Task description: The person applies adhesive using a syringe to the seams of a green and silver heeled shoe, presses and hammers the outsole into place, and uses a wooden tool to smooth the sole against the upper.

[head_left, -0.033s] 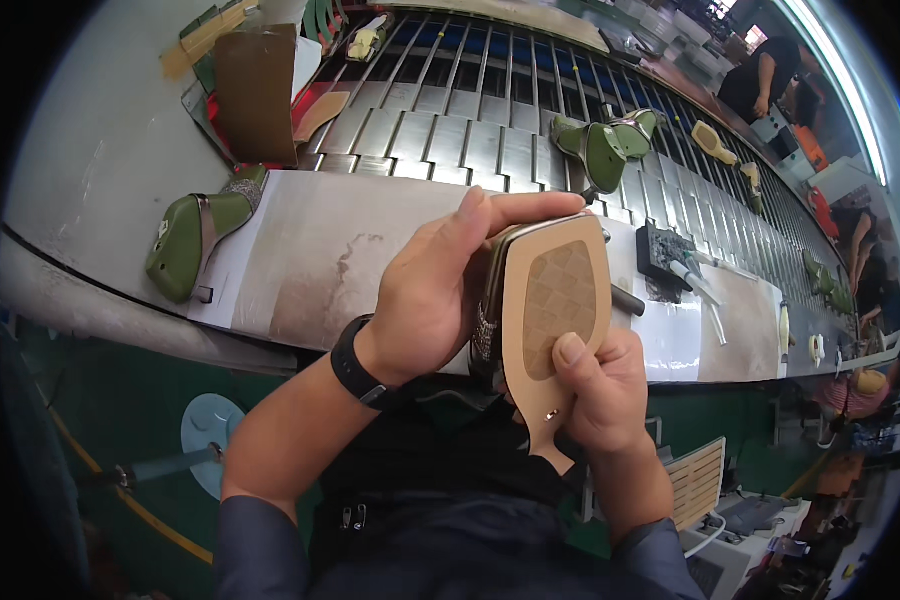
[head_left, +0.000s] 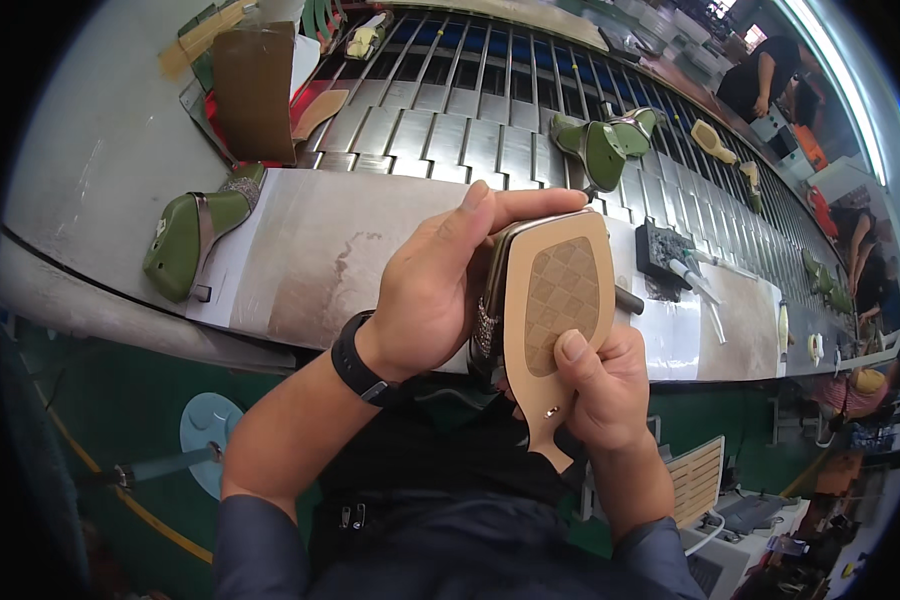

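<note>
Between my hands is a tan shoe sole [head_left: 525, 350], its underside facing me and a checked tread panel in its middle. It lies against a shoe with dark straps and a glittery band [head_left: 486, 335], mostly hidden behind it. My left hand [head_left: 440, 270] cups the shoe's left side, its fingers reaching across the far toe end. Wrapped around the right edge, my right hand [head_left: 610, 385] presses its thumb on the tread. The narrow heel end of the sole points toward me. A green shoe last with a strap [head_left: 185, 245] lies on the bench to the left.
Beyond the pale bench top [head_left: 320, 260] runs a metal slat conveyor [head_left: 420, 135] carrying green shoe lasts [head_left: 602, 155] and a tan sole [head_left: 712, 140]. A dark block with brushes [head_left: 665, 255] sits at right. A brown board [head_left: 255, 95] stands at far left. Other people [head_left: 760, 80] are at far right.
The sole and shoe have shifted very slightly in my hands, with the toe end a touch higher. Both hands keep their hold.
</note>
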{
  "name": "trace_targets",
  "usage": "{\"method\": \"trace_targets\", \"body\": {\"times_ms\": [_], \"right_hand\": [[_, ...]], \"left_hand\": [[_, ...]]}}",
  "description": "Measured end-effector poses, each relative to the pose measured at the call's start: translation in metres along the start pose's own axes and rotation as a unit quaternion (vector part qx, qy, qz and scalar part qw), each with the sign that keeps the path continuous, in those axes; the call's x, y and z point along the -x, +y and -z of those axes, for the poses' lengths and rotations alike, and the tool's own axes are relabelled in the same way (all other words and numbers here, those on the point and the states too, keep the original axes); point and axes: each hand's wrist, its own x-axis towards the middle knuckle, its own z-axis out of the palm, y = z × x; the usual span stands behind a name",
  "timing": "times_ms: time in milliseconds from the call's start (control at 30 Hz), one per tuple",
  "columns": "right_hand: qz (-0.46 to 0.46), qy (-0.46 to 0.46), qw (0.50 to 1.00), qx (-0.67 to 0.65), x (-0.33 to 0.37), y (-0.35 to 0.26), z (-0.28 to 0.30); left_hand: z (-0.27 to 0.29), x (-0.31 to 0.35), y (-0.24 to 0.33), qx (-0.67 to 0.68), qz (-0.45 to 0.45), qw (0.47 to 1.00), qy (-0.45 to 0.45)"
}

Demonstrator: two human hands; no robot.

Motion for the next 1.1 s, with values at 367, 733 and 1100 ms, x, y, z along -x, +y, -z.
{"method": "trace_targets", "body": {"times_ms": [367,733,1100], "right_hand": [[0.037,0.045,0.997,0.041,-0.005,0.007,0.006],[0.040,0.069,0.996,0.043,-0.019,0.001,0.007],[0.022,0.011,0.989,0.147,0.029,-0.005,-0.027]], "left_hand": [[0.004,-0.007,-0.002,-0.070,-0.021,0.997,-0.013],[0.020,-0.005,-0.001,-0.113,-0.042,0.989,-0.081],[0.001,0.055,0.020,-0.183,-0.095,0.978,-0.011]]}}
